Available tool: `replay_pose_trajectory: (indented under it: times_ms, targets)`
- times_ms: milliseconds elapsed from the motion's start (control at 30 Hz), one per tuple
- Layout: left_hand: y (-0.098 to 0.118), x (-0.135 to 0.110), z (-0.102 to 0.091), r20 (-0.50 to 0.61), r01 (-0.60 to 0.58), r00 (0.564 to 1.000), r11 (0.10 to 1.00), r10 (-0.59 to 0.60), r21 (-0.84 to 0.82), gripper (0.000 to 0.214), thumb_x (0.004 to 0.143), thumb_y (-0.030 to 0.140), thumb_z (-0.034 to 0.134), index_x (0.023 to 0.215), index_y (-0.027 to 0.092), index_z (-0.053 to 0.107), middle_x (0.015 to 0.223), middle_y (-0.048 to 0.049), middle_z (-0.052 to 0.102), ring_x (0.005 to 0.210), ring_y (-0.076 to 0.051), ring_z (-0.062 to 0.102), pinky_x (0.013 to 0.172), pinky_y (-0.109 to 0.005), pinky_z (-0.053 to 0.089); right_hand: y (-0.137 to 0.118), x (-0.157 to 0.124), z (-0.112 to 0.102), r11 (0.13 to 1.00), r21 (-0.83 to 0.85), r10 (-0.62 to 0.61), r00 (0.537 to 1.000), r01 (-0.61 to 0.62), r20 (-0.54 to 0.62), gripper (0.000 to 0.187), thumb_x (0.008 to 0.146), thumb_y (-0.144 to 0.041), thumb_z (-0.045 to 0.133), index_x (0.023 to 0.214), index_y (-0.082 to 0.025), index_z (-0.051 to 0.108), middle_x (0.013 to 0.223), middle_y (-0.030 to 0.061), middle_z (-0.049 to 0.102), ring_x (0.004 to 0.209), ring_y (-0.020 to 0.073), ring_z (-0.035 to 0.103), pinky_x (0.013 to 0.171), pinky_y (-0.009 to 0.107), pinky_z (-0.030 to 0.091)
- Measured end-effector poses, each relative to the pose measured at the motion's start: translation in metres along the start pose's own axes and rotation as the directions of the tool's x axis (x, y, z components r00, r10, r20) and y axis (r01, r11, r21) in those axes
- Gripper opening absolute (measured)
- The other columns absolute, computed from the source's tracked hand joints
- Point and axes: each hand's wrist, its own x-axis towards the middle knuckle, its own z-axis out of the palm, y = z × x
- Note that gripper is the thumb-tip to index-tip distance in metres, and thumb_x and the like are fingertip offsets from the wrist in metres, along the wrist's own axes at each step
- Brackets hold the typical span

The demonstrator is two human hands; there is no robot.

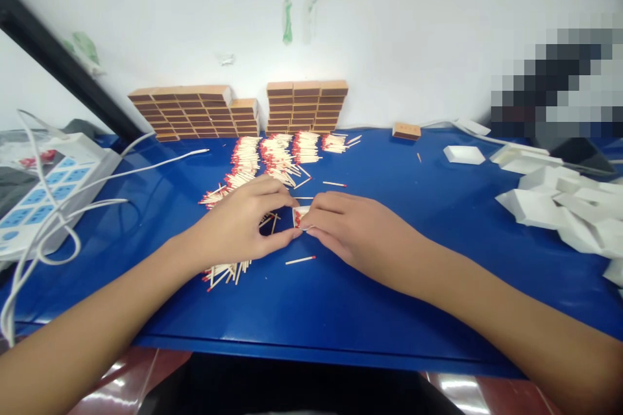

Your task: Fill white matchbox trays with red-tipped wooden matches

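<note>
Between my hands sits a small white matchbox tray (296,216) with red-headed matches inside. The thumb and fingers of my left hand (243,220) pinch its left end. My right hand (355,227) is closed over the right part of the tray, its fingertips at the opening; they hide most of the contents. Loose matches (228,274) lie under and beside my left hand. Beyond it, heaps of matches (277,154) with red heads stretch toward the wall. A single match (300,260) lies in front of the tray, and another match (335,184) behind it.
Stacked matchboxes (195,110) and a second stack (306,107) stand against the wall. One matchbox (407,131) lies apart. Empty white trays (559,201) are piled at right on the blue table (350,311). A power strip (53,188) with white cables occupies the left.
</note>
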Motion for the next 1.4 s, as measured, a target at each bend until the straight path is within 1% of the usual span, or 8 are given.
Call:
replay_pose_trajectory:
  times_ms: [100, 267, 400, 600, 800, 1133, 1233, 1400]
  targets:
    - [-0.0006, -0.0004, -0.0001, -0.007, -0.001, 1.0, 1.0, 0.001, -0.003, 0.026, 0.095, 0.04, 0.068, 0.11, 0.019, 0.07, 0.105, -0.0069, 0.069, 0.101, -0.021, 0.062, 0.091, -0.037, 0.052, 0.0009, -0.0002, 0.0004, 1.0, -0.016, -0.022, 1.0, 0.022, -0.02, 0.021, 0.103, -0.016, 0.051, 0.107, -0.016, 0.071, 0.105, 0.009, 0.068, 0.098, 0.0206, 0.063, 0.085, 0.035, 0.052]
    - [-0.0023, -0.0007, 0.0006, -0.013, -0.002, 1.0, 1.0, 0.002, 0.004, 0.028, 0.095, 0.04, 0.068, 0.112, 0.018, 0.07, 0.105, -0.0066, 0.069, 0.1, -0.02, 0.062, 0.09, -0.036, 0.052, 0.0007, 0.0003, 0.0, 1.0, -0.019, -0.023, 0.999, 0.022, -0.029, 0.022, 0.103, -0.017, 0.05, 0.104, -0.015, 0.071, 0.102, 0.0088, 0.068, 0.096, 0.0212, 0.062, 0.086, 0.037, 0.052]
    - [-0.0027, -0.0006, 0.0017, -0.017, -0.009, 1.0, 1.0, 0.009, 0.004, 0.027, 0.096, 0.039, 0.066, 0.114, 0.019, 0.07, 0.106, -0.0067, 0.069, 0.101, -0.02, 0.062, 0.09, -0.036, 0.052, 0.001, -0.0003, 0.0008, 0.999, -0.022, -0.029, 0.999, 0.028, -0.046, 0.021, 0.102, -0.016, 0.051, 0.107, -0.015, 0.072, 0.103, 0.0088, 0.068, 0.098, 0.0221, 0.063, 0.087, 0.038, 0.053]
    - [-0.0024, -0.0009, 0.002, -0.015, -0.005, 1.0, 1.0, 0.005, 0.002, 0.027, 0.096, 0.038, 0.067, 0.114, 0.018, 0.07, 0.106, -0.0064, 0.069, 0.1, -0.019, 0.062, 0.09, -0.035, 0.051, 0.0023, -0.0015, 0.0017, 0.998, -0.038, -0.052, 0.997, 0.05, -0.058, 0.019, 0.101, -0.016, 0.053, 0.107, -0.015, 0.071, 0.104, 0.0084, 0.069, 0.096, 0.0204, 0.064, 0.085, 0.035, 0.052]
    - [-0.0016, 0.0001, 0.0005, -0.001, -0.002, 1.0, 1.0, 0.002, 0.022, 0.03, 0.096, 0.04, 0.066, 0.116, 0.018, 0.071, 0.106, -0.0065, 0.069, 0.099, -0.019, 0.063, 0.089, -0.036, 0.051, 0.0013, -0.0012, 0.0005, 0.997, -0.048, -0.06, 0.996, 0.056, -0.071, 0.02, 0.103, -0.017, 0.052, 0.102, -0.014, 0.071, 0.101, 0.0081, 0.07, 0.095, 0.0201, 0.063, 0.086, 0.035, 0.053]
    - [0.0017, -0.0019, -0.0025, 0.05, 0.003, 0.999, 0.999, -0.006, 0.049, 0.036, 0.1, 0.046, 0.06, 0.12, 0.018, 0.07, 0.109, -0.008, 0.068, 0.101, -0.021, 0.064, 0.09, -0.036, 0.052, -0.0018, -0.0048, 0.0018, 0.986, -0.108, -0.14, 0.98, 0.125, -0.139, 0.018, 0.101, -0.015, 0.054, 0.103, -0.014, 0.071, 0.1, 0.0082, 0.071, 0.092, 0.0206, 0.064, 0.081, 0.035, 0.053]
    - [0.0037, -0.0028, -0.0042, 0.074, 0.02, 0.997, 0.997, -0.025, 0.073, 0.035, 0.1, 0.045, 0.061, 0.12, 0.018, 0.071, 0.113, -0.0089, 0.067, 0.105, -0.022, 0.064, 0.093, -0.037, 0.053, -0.0035, -0.0064, 0.0007, 0.983, -0.125, -0.147, 0.981, 0.131, -0.127, 0.016, 0.099, -0.014, 0.055, 0.106, -0.014, 0.07, 0.101, 0.0082, 0.071, 0.092, 0.0207, 0.065, 0.079, 0.034, 0.053]
    - [0.005, -0.0052, -0.0053, 0.094, 0.032, 0.995, 0.992, -0.043, 0.122, 0.036, 0.099, 0.045, 0.063, 0.123, 0.019, 0.07, 0.116, -0.0094, 0.066, 0.106, -0.024, 0.064, 0.094, -0.039, 0.054, -0.0053, -0.0063, -0.0003, 0.989, -0.126, -0.095, 0.992, 0.084, -0.083, 0.015, 0.1, -0.015, 0.055, 0.104, -0.017, 0.069, 0.098, 0.0067, 0.071, 0.088, 0.0185, 0.066, 0.077, 0.031, 0.05]
